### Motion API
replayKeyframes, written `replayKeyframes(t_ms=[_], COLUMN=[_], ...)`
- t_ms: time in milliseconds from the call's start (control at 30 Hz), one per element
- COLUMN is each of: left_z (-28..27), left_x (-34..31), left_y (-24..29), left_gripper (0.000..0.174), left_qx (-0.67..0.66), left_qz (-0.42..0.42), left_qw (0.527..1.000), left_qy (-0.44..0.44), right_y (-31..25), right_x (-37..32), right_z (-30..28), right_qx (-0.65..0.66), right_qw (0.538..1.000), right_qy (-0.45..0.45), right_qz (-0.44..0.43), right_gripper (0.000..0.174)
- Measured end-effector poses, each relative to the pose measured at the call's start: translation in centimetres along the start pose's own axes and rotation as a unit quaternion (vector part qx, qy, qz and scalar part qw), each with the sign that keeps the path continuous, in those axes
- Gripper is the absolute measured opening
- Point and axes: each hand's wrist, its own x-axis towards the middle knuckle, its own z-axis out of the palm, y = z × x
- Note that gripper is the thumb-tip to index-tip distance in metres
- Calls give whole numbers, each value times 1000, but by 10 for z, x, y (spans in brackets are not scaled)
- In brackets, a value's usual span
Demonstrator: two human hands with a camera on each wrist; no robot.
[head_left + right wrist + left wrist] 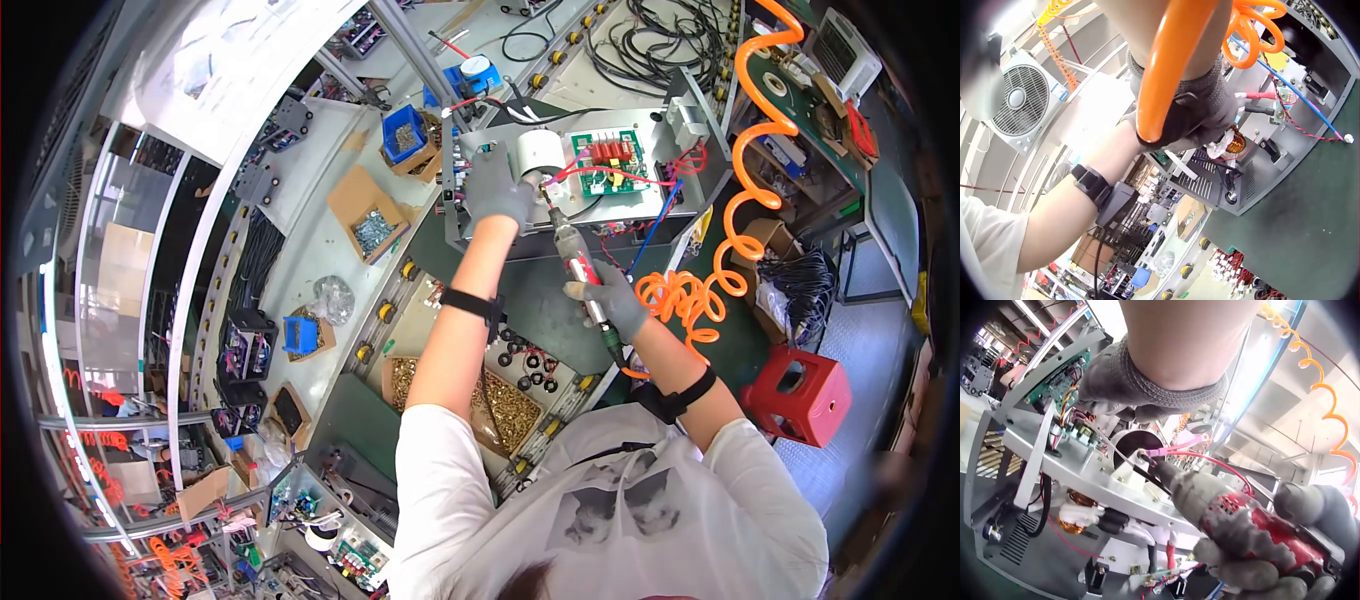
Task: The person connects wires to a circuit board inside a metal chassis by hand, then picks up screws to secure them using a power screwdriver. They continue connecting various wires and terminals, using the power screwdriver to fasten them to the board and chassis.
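Observation:
My right hand [615,300], in a grey glove, grips a red and grey air screwdriver [572,248]. The tool's bit reaches a bracket at the foot of a white cylinder [541,153] in the metal chassis [640,225]. Pink and red wires pass right by the bit. My gloved left hand [498,188] lies against the cylinder's left side; its fingertips are mostly hidden, and I cannot tell whether they grip anything. To the cylinder's right is a green circuit board [632,180] with red parts. In the right wrist view, the orange hose crosses before the right hand [1213,115].
A coiled orange air hose [745,190] hangs at the right. Boxes of screws [375,232] and blue bins [403,138] stand on the left bench. Brass pieces [510,408] and black rings [528,365] lie nearer me. A red stool [815,400] stands at right.

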Motion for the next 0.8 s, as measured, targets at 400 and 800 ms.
replayKeyframes(t_ms=[400, 800], left_z=[4, 0], left_x=[54, 57], left_y=[13, 6], left_gripper=[92, 87], left_qx=[92, -2], left_qz=[100, 116], left_qw=[970, 966], left_qy=[-201, -229], right_y=[11, 12], right_x=[9, 12], right_z=[4, 45], right_qx=[37, 163], right_qw=[999, 985], right_qy=[27, 25], right_qz=[-7, 46], right_gripper=[41, 34])
